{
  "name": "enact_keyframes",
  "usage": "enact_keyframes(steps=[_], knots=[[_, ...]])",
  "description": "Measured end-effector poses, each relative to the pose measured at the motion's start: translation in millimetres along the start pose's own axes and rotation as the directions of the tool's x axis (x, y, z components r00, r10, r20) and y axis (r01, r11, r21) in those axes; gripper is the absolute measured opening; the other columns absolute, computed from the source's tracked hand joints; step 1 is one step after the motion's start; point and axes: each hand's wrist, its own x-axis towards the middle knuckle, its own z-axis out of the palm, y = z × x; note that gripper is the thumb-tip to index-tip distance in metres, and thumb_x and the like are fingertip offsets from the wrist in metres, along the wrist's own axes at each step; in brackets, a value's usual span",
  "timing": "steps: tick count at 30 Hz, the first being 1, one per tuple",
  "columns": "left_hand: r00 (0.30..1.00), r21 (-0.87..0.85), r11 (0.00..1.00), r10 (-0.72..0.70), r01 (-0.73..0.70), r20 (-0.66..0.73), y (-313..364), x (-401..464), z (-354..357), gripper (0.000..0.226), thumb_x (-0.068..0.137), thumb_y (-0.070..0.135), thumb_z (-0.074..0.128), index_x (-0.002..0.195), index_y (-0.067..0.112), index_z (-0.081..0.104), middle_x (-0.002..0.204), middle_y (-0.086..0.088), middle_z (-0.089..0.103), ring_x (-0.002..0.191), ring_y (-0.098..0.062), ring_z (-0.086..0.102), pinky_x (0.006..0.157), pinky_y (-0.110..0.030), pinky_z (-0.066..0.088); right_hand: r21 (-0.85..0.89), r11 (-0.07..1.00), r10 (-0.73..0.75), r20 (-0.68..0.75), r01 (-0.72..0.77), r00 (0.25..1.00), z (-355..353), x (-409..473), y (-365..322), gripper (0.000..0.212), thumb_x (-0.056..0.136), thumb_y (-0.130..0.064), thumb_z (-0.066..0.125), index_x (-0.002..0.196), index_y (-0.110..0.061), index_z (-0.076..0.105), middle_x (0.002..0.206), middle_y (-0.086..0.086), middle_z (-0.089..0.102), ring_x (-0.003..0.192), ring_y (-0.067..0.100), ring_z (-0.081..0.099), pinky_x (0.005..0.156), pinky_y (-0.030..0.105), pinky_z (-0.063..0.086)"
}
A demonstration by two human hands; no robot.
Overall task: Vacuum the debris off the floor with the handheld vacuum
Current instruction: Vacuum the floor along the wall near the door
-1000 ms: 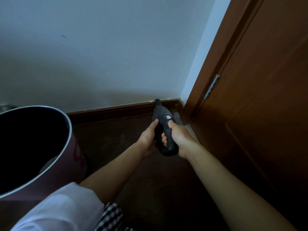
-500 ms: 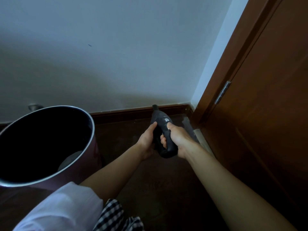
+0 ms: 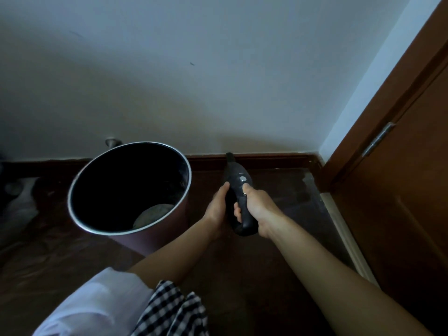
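My right hand (image 3: 257, 204) grips the dark grey handheld vacuum (image 3: 238, 187) while my left hand (image 3: 217, 207) clasps its side, nozzle at the brown wooden baseboard (image 3: 271, 159), beside a round maroon metal-rimmed bin (image 3: 169, 229).

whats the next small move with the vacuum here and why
Probably tip the handheld vacuum down until its nozzle meets the floor by the baseboard. The right hand grips the handle with its thumb at the button, the left hand steadies the body.
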Motion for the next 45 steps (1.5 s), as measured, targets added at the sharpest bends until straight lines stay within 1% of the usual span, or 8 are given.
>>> enact_keyframes(steps=[3, 8, 13, 19, 32, 37, 40, 45], knots=[[0.993, 0.119, 0.99, 0.089, -0.079, -0.082, 4, -6, -10, 0.047, 0.1, 0.041, 0.044, 0.136, 0.012, 0.05, 0.125, -0.009, 0.062, 0.113, -0.021, 0.06, 0.093, -0.029, 0.045, -0.027, 1.0, 0.006, 0.024, -0.005, 1.0, 11, -2, 5, 0.039, 0.102, -0.034, 0.042, 0.12, -0.001, 0.051, 0.079, 0.01, 0.055, 0.051, 0.014, 0.051, 0.037, 0.016, 0.043], [0.937, 0.227, 0.959, 0.23, -0.172, -0.262, 6, 0, -37, 0.073, 0.098, 0.04, 0.05, 0.155, 0.022, 0.008, 0.159, -0.006, 0.022, 0.144, -0.024, 0.026, 0.109, -0.033, 0.026, -0.079, 0.997, -0.002, 0.075, 0.008, 0.997, 29, -5, 13, 0.035, 0.103, -0.034, 0.039, 0.108, -0.002, 0.051, 0.074, 0.01, 0.054, 0.052, 0.014, 0.05, 0.039, 0.018, 0.043], [0.905, 0.213, 0.957, 0.26, -0.196, -0.338, 8, -7, -57, 0.084, 0.094, 0.04, 0.056, 0.156, 0.022, 0.002, 0.156, -0.009, 0.028, 0.141, -0.026, 0.032, 0.108, -0.031, 0.028, -0.125, 0.992, -0.004, 0.095, 0.016, 0.995, 43, -8, 15, 0.031, 0.102, -0.034, 0.04, 0.107, -0.004, 0.051, 0.076, 0.01, 0.055, 0.054, 0.014, 0.051, 0.04, 0.019, 0.043], [0.853, 0.159, 0.975, 0.215, -0.158, -0.475, 19, 3, -127, 0.121, 0.048, 0.079, 0.059, 0.151, 0.043, 0.006, 0.16, 0.004, 0.018, 0.144, -0.027, 0.026, 0.111, -0.054, 0.031, -0.169, 0.985, -0.016, 0.136, 0.039, 0.991, 78, -9, 16, 0.036, 0.102, -0.035, 0.04, 0.115, -0.003, 0.052, 0.077, 0.009, 0.056, 0.053, 0.012, 0.051, 0.04, 0.017, 0.044], [0.59, 0.155, 0.968, 0.243, -0.196, -0.77, 72, -45, -276, 0.105, 0.061, 0.072, 0.054, 0.152, 0.039, 0.012, 0.161, -0.002, 0.012, 0.145, -0.031, 0.021, 0.112, -0.056, 0.029, -0.321, 0.944, 0.024, 0.276, 0.068, 0.961, 174, -5, 26, 0.04, 0.102, -0.036, 0.04, 0.113, -0.001, 0.055, 0.072, 0.007, 0.058, 0.05, 0.012, 0.053, 0.041, 0.02, 0.044], [0.786, -0.082, 0.98, 0.096, -0.183, -0.611, 72, -56, -265, 0.053, 0.096, 0.046, 0.049, 0.142, 0.021, 0.041, 0.136, -0.004, 0.049, 0.121, -0.025, 0.051, 0.096, -0.041, 0.043, -0.371, 0.922, 0.016, 0.328, 0.113, 0.945, 217, 3, 32, 0.039, 0.102, -0.036, 0.039, 0.1, -0.002, 0.057, 0.068, 0.006, 0.057, 0.048, 0.012, 0.051, 0.044, 0.022, 0.043], [0.91, -0.288, 0.947, 0.013, -0.144, -0.414, 65, -67, -253, 0.052, 0.096, 0.048, 0.048, 0.129, 0.009, 0.057, 0.112, -0.01, 0.065, 0.103, -0.028, 0.063, 0.095, -0.042, 0.048, -0.382, 0.916, 0.033, 0.375, 0.122, 0.926, 246, 7, 41, 0.039, 0.102, -0.035, 0.039, 0.111, 0.0, 0.054, 0.067, 0.007, 0.055, 0.043, 0.011, 0.05, 0.04, 0.02, 0.042], [0.939, -0.482, 0.846, 0.063, -0.23, -0.337, 71, -68, -268, 0.039, 0.097, 0.045, 0.045, 0.101, 0.01, 0.063, 0.053, 0.0, 0.059, 0.044, -0.011, 0.057, 0.047, -0.021, 0.047, -0.4, 0.906, 0.05, 0.432, 0.141, 0.9, 290, 14, 49, 0.037, 0.103, -0.034, 0.037, 0.106, 0.0, 0.052, 0.067, 0.007, 0.053, 0.043, 0.012, 0.048, 0.039, 0.018, 0.04]])
